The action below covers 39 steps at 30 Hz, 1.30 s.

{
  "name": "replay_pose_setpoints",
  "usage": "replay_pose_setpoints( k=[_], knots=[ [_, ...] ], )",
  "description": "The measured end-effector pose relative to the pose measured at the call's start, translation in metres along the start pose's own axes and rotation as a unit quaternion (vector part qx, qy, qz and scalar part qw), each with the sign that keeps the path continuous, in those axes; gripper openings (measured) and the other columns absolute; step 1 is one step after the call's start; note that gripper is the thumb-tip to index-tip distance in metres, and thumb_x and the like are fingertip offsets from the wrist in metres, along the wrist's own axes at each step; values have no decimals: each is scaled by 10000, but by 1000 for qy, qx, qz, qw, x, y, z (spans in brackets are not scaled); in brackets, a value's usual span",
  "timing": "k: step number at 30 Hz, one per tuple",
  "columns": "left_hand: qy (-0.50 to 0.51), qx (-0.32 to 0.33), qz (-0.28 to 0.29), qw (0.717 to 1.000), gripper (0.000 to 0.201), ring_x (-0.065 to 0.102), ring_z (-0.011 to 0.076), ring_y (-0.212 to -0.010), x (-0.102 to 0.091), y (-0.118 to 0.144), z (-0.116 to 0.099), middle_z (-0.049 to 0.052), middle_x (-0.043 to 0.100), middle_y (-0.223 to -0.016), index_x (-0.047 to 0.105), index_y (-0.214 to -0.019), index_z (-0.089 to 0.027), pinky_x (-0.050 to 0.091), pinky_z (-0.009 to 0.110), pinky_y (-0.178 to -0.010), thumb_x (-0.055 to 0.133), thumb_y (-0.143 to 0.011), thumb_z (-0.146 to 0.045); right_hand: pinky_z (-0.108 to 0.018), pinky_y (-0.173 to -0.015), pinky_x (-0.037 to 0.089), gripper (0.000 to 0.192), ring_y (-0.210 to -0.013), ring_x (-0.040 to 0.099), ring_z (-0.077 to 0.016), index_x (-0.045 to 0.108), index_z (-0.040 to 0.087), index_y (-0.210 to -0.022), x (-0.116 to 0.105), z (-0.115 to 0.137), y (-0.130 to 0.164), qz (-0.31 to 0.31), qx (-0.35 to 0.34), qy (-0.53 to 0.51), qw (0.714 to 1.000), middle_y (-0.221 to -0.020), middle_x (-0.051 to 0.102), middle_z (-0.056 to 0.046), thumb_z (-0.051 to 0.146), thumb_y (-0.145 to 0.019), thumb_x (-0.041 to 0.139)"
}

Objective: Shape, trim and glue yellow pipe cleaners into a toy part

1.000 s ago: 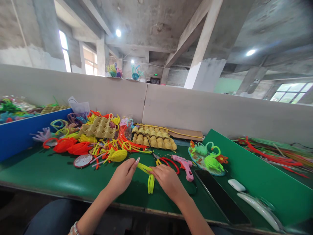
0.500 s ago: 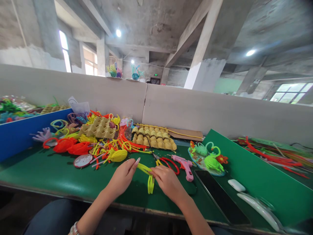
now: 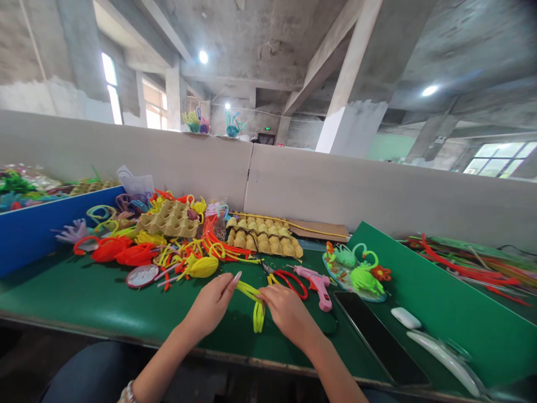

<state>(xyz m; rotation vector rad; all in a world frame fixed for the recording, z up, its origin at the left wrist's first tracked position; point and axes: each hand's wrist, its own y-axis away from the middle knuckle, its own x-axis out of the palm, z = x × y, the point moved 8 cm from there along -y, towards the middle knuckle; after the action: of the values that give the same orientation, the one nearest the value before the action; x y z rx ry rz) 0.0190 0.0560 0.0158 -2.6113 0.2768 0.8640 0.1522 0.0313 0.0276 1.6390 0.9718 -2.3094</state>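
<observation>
Yellow pipe cleaners (image 3: 259,317) are stretched between my two hands above the green table, their bent loops hanging down below my right fingers. My left hand (image 3: 215,299) pinches one end between thumb and fingers. Closed on the bundle near its bend is my right hand (image 3: 285,308). Just beyond it lie red-handled scissors (image 3: 291,280), with yellow handles of another tool (image 3: 273,278) beside them. A pink glue gun (image 3: 316,284) rests to their right. Left of my hands sits a yellow pipe-cleaner bundle (image 3: 203,266), rounded in shape.
Egg cartons (image 3: 265,239) stand by the grey partition (image 3: 293,179). Orange and red pipe-cleaner pieces (image 3: 136,253) and a small round white disc (image 3: 142,276) lie left. Toward the right are a decorated board with green swans (image 3: 364,280), a phone (image 3: 377,336), a white case (image 3: 405,318) and a green divider (image 3: 419,280).
Almost nothing differs. My right hand has shifted very slightly while both hands keep their hold on the yellow pipe cleaners.
</observation>
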Motion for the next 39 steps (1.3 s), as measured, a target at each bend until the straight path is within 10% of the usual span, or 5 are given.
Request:
replay_pose_setpoints(
  k=[13,39],
  knots=[
    [-5,7,-15,1000,327,466,154,-647,-2,0,1,-24,472,-669,418,-698,-213,372,269,-623,297,-911,-429,-323,-823,432,272,-917,587,-204,621,175,-1102,-4,-1,0,17,39,-115,992,-945,676,-63,288,-895,486],
    [6,11,-10,1000,336,454,146,-641,0,0,0,-30,456,-663,415,-687,-211,376,265,-622,300,-910,-435,-260,-690,411,347,-769,570,-164,654,235,-1068,-1,4,-1,37,34,-208,977,-770,633,-32,399,-928,381]
  ],
)
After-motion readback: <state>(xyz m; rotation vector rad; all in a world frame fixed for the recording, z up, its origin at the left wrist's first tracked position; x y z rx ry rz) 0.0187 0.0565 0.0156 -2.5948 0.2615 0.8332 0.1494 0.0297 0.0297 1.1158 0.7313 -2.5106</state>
